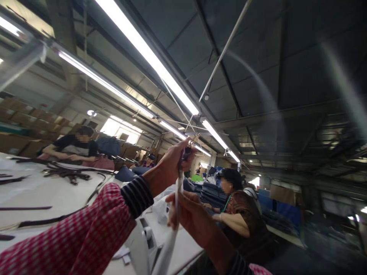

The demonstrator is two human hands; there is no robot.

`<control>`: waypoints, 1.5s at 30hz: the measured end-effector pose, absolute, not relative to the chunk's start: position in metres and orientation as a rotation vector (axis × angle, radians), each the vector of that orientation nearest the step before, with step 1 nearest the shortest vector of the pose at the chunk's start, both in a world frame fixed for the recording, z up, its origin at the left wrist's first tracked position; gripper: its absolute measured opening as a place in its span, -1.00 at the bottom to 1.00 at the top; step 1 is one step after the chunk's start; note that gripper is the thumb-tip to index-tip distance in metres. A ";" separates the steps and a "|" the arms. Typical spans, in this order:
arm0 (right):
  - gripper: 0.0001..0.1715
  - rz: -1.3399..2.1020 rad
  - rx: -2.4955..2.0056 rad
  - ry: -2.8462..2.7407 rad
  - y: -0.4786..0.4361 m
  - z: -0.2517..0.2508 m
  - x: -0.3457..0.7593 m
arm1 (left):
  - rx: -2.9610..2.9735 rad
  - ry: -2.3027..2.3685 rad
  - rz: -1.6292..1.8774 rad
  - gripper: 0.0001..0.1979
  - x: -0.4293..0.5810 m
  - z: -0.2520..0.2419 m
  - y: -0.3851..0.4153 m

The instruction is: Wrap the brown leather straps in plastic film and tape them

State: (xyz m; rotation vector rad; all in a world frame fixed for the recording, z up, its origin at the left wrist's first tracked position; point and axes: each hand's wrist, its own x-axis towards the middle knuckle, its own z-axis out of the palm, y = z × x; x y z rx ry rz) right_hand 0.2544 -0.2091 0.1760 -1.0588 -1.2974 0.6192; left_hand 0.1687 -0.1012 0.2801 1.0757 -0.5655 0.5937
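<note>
My left hand [172,162] is raised in mid-view, its fingers closed round the upper part of a narrow strap [179,184]. A gold-coloured metal fitting [195,139] sticks out above those fingers; its exact shape is too small to make out. Lower down, my right hand [190,212] has its fingers closed on the same strap. The strap looks dark at the top and pale and blurred further down, hanging toward the bottom of the view.
A white table [86,191] carries several dark straps [67,172]. Below my hands stands a white machine [145,238], partly hidden. One co-worker [237,210] sits close on the right, another [73,147] at the far left. Dark folded fabric [212,193] is piled behind.
</note>
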 end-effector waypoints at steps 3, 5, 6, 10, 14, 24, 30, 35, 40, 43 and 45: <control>-0.54 0.559 -1.146 -1.190 -0.218 0.142 0.264 | 1.072 -0.621 0.533 -0.46 0.158 0.271 -0.092; -0.53 0.496 -1.213 -1.131 -0.228 0.128 0.269 | 1.089 -0.637 0.541 -0.44 0.148 0.264 -0.085; -0.52 0.473 -1.246 -1.111 -0.233 0.122 0.271 | 1.117 -0.622 0.570 -0.45 0.143 0.261 -0.081; -0.51 0.377 -1.347 -1.094 -0.249 0.104 0.279 | 1.524 -0.454 0.675 -0.66 0.130 0.241 -0.066; -0.48 0.314 -1.424 -1.066 -0.261 0.093 0.289 | 2.036 -0.312 0.380 -0.60 0.138 0.198 -0.049; -0.32 0.356 -1.583 -1.203 -0.266 0.093 0.289 | 2.251 -0.324 -0.110 -0.79 0.154 0.178 -0.030; -0.38 0.366 -1.564 -1.214 -0.254 0.100 0.280 | 2.239 -0.313 -0.194 -0.72 0.155 0.181 -0.045; -0.41 0.294 -1.598 -1.160 -0.260 0.100 0.274 | 2.511 -0.395 0.297 -0.77 0.151 0.168 -0.050; -0.37 0.210 -1.625 -1.088 -0.265 0.097 0.272 | 2.612 -0.246 0.826 -0.84 0.146 0.152 -0.034; -0.40 0.112 -1.609 -1.053 -0.267 0.093 0.273 | 2.399 -0.073 1.026 -0.85 0.143 0.131 -0.028; -0.41 0.068 -1.591 -1.037 -0.267 0.089 0.270 | 2.193 -0.073 0.950 -0.84 0.141 0.114 -0.036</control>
